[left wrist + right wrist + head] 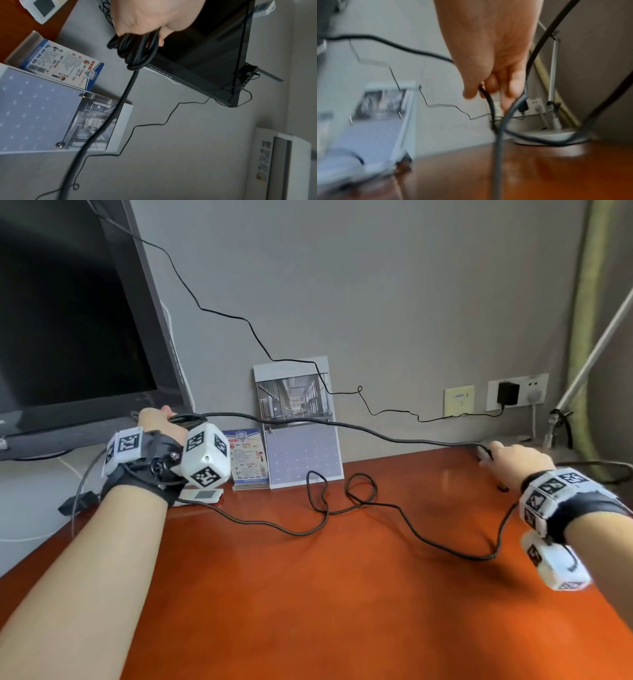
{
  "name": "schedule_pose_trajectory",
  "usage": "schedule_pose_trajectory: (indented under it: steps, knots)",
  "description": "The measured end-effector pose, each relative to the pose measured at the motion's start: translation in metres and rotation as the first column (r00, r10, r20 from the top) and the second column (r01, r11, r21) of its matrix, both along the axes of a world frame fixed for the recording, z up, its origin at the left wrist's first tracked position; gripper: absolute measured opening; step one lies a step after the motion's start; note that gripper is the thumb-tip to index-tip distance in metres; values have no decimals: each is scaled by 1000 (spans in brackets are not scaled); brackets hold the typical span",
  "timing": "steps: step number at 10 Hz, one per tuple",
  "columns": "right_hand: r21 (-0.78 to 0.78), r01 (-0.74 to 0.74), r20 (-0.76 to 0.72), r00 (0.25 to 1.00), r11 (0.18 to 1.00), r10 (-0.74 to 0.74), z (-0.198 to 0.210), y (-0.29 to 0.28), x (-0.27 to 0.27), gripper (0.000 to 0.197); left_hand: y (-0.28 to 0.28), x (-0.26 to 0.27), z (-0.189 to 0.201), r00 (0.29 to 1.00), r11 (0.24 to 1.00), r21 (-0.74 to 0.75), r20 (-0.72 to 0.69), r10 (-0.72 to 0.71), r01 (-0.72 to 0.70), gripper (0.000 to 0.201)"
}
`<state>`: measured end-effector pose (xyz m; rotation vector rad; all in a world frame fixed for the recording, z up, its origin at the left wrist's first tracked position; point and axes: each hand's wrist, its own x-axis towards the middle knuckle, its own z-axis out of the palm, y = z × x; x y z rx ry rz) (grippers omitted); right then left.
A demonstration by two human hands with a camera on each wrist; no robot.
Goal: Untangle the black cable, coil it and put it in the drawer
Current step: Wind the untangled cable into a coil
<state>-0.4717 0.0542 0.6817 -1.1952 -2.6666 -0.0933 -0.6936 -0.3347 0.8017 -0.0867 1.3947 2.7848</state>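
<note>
Left hand point(156, 419) clenches finished loops of black cable point(135, 50) far left; right hand point(513, 457), blurred, seemingly pinches its slack far right, keeping it taut for coiling

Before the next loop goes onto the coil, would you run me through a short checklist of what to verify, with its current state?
1. Coil secure: ok. The left hand grips several loops of the black cable.
2. Feeding hand on the cable: ok. The right hand has its fingers curled round it.
3. Span between the hands free: ok. It hangs above the desk, in front of the calendar.
4. Slack untangled: not ok. Loops lie crossed on the desk.
5. Thin wall wire kept separate: cannot tell near the right hand.
6. Drawer ready: cannot tell, none in view.
</note>
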Motion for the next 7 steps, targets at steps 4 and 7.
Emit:
schedule_pose_trajectory:
  steps: [4, 7]
  knots:
    - [-617, -727, -765, 464, 302, -447, 48, 5, 55, 19, -1, -40, 10, 992, 985, 163, -115, -45, 64, 23]
    - [-509, -687, -854, 477, 519, -205, 84, -33, 76, 20, 36, 25, 37, 962, 954, 221, -230, -149, 201, 28]
